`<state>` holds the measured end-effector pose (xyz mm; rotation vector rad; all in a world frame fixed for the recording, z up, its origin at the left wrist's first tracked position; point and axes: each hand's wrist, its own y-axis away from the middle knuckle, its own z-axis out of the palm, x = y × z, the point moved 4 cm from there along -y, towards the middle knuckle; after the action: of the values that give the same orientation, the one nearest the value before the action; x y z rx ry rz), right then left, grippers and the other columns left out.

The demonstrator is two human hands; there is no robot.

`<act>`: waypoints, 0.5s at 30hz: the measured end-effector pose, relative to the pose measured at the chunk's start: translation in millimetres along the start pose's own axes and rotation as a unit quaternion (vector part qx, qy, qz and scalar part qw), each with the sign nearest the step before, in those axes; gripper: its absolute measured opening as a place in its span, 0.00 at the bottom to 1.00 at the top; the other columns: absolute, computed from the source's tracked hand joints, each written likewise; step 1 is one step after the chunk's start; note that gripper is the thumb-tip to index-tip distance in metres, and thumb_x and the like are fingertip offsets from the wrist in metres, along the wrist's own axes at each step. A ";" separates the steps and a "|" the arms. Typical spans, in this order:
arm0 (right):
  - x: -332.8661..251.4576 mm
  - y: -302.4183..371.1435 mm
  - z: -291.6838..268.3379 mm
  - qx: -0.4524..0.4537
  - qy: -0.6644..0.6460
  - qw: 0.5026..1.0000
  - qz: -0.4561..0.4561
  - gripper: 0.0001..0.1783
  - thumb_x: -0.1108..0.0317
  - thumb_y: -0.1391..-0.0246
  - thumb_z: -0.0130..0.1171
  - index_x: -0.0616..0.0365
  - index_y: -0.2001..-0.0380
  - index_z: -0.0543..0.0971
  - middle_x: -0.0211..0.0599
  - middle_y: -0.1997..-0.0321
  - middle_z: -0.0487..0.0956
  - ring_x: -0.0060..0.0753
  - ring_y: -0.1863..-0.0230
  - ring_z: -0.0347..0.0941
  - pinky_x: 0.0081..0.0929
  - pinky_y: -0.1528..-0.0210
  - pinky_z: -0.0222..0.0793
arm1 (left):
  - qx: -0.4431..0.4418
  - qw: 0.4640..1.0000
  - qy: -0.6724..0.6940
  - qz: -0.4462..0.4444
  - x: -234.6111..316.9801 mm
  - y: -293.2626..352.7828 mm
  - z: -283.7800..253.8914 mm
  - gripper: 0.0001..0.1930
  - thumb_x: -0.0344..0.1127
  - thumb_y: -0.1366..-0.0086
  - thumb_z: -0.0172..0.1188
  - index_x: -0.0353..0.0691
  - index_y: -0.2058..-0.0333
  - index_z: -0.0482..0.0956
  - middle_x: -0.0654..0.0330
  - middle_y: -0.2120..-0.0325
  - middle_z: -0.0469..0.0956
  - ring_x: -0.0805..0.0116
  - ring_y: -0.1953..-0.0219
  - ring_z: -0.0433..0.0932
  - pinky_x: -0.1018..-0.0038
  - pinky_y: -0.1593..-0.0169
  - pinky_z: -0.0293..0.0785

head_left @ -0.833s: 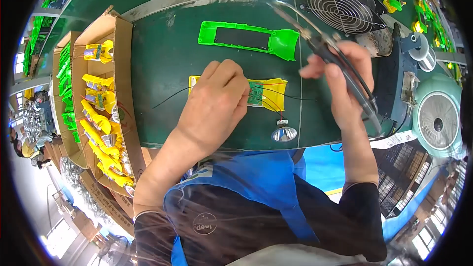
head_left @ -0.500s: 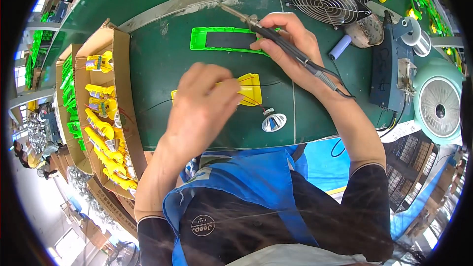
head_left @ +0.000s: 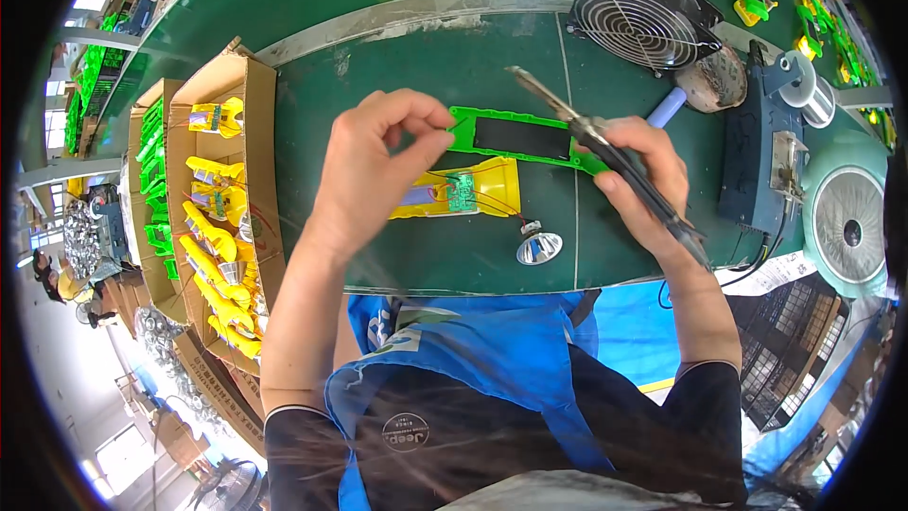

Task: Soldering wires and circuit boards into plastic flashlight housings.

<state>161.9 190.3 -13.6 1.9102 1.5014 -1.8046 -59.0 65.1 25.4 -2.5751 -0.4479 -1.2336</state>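
My right hand (head_left: 646, 185) is closed around a soldering iron (head_left: 619, 156), its tip pointing up and left. A green plastic housing half (head_left: 461, 132) with a black panel set in it lies tilted between my hands. The thumb and fingers of my left hand (head_left: 374, 161) pinch its left end; its right end reaches my right thumb. Just below lies a yellow housing half (head_left: 506, 191) holding a green circuit board (head_left: 461, 191) and a purple battery cell (head_left: 416, 196), partly behind my left hand. Thin wires run from the board to a round reflector lamp (head_left: 539, 246) on the green table.
Cardboard boxes at the left hold yellow lamp bodies (head_left: 213, 251) and green housing parts (head_left: 153, 161). At the right stand a black fan (head_left: 643, 28), a purple cell (head_left: 668, 108), a soldering station (head_left: 752, 151), a solder reel (head_left: 809, 95) and a pale green fan (head_left: 851, 218).
The green housing half has moved toward me and right, turning slightly. My left hand has gone from above the yellow housing to its end. The soldering iron has shifted right and down.
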 end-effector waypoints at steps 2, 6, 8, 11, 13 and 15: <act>-3.9 1.9 -1.9 0.055 -0.032 0.998 0.010 0.18 0.70 0.50 0.65 0.63 0.58 0.71 0.39 0.62 0.77 0.29 0.64 0.74 0.24 0.59 0.70 | -0.049 0.999 0.007 -0.010 -17.9 -7.1 -1.4 0.05 0.28 0.46 0.63 0.38 0.69 0.79 0.63 0.79 0.76 0.71 0.73 0.71 0.75 0.71 0.65; -1.5 -0.5 -1.6 0.065 -0.142 0.952 0.263 0.14 0.70 0.46 0.62 0.62 0.60 0.70 0.35 0.68 0.76 0.21 0.69 0.73 0.18 0.64 0.70 | -0.112 0.955 -0.206 0.179 -4.5 -21.8 6.0 0.04 0.26 0.47 0.61 0.41 0.72 0.76 0.64 0.69 0.72 0.67 0.61 0.69 0.73 0.57 0.62; 13.9 3.8 5.8 0.052 -0.196 0.915 0.350 0.12 0.69 0.46 0.58 0.62 0.62 0.69 0.36 0.71 0.75 0.21 0.73 0.72 0.17 0.74 0.68 | -0.139 0.953 -0.190 0.190 -5.3 -27.9 11.9 0.04 0.27 0.48 0.60 0.42 0.73 0.74 0.64 0.66 0.70 0.62 0.56 0.67 0.68 0.52 0.60; 18.7 3.9 11.0 0.074 -0.206 0.903 0.369 0.11 0.69 0.46 0.58 0.62 0.63 0.70 0.36 0.71 0.75 0.21 0.75 0.72 0.17 0.76 0.67 | -0.145 0.928 -0.234 0.251 -4.9 -32.5 18.2 0.04 0.28 0.47 0.61 0.42 0.74 0.74 0.64 0.67 0.71 0.64 0.57 0.68 0.67 0.52 0.60; 19.8 2.8 13.1 0.069 -0.196 0.907 0.367 0.11 0.69 0.46 0.58 0.62 0.63 0.70 0.36 0.71 0.75 0.21 0.76 0.72 0.17 0.77 0.67 | -0.170 0.908 -0.282 0.260 -5.3 -34.3 19.8 0.04 0.29 0.48 0.61 0.42 0.74 0.74 0.64 0.67 0.71 0.66 0.57 0.69 0.66 0.51 0.60; 19.3 0.8 14.7 0.066 -0.187 0.910 0.363 0.11 0.69 0.46 0.58 0.62 0.63 0.70 0.36 0.72 0.75 0.21 0.76 0.72 0.17 0.78 0.67 | -0.169 0.903 -0.294 0.263 -8.1 -35.0 22.2 0.04 0.29 0.48 0.61 0.42 0.75 0.74 0.65 0.67 0.72 0.67 0.58 0.70 0.66 0.51 0.60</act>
<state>148.4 190.9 -33.7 1.6994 0.4512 -1.7651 -61.3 103.8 8.7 -3.0354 0.3970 -0.3563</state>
